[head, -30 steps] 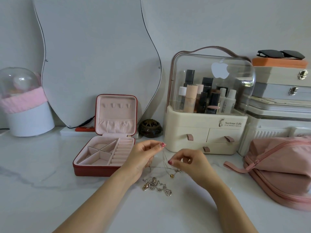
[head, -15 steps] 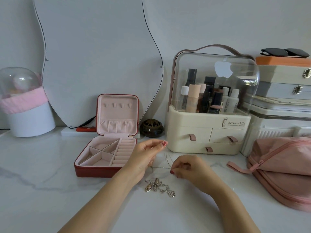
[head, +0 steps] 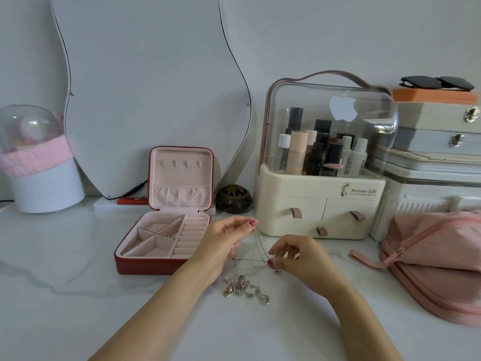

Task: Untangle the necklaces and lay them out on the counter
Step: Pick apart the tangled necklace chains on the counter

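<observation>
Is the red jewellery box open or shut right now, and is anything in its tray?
Open. The red jewellery box has its lid standing upright, showing the pink lining. The tray compartments that show look empty; the ring rolls hold nothing visible.

A thin silver chain (head: 256, 247) is strung between the two hands above the bench (head: 78, 295). The left hand (head: 223, 241) pinches its upper end between thumb and forefinger, and from there fine strands run down and across to the right hand (head: 299, 259), which pinches the chain near a small pendant (head: 277, 271) hanging just under its thumb. Nearer the person, a tangled heap of necklaces (head: 246, 289) lies on the bench, silver links mixed with gold-coloured pieces, just below the chain and apart from both hands.
</observation>
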